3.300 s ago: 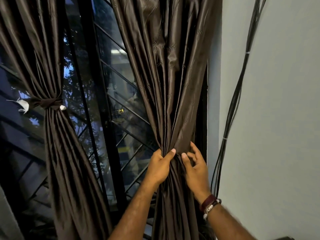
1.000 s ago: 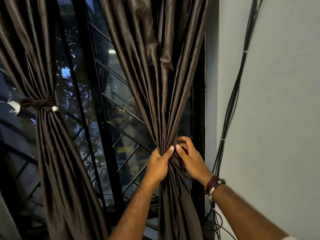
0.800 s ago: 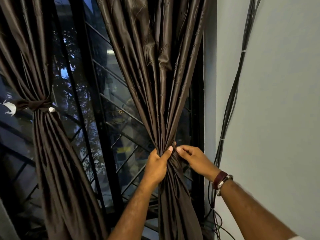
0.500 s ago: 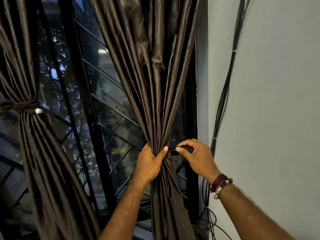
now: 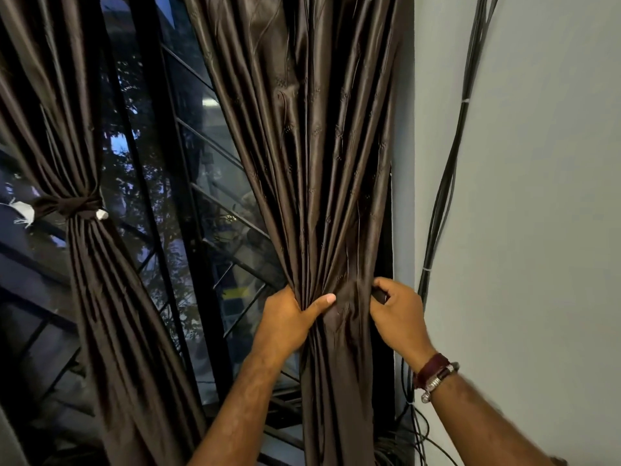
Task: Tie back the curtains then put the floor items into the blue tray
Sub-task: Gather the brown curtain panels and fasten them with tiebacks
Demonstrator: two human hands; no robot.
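Observation:
The right brown curtain (image 5: 316, 169) hangs gathered into a bunch at the window's right side. My left hand (image 5: 289, 317) grips the bunch from the left, thumb across the front. My right hand (image 5: 398, 311) pinches a dark tie-back strap (image 5: 379, 295) at the curtain's right edge, next to the wall. The left brown curtain (image 5: 111, 297) is bound at its waist by a knotted tie-back (image 5: 69, 205) with white ends. The blue tray and the floor items are out of view.
A dark window (image 5: 188, 210) with a metal grille sits between the curtains. A bundle of black cables (image 5: 443, 183) runs down the grey wall (image 5: 537, 196) on the right and coils near the floor behind the curtain.
My right hand pulled a dark strap out from behind the right curtain and moved it to the curtain's right edge. My left hand kept its grip on the gathered fabric.

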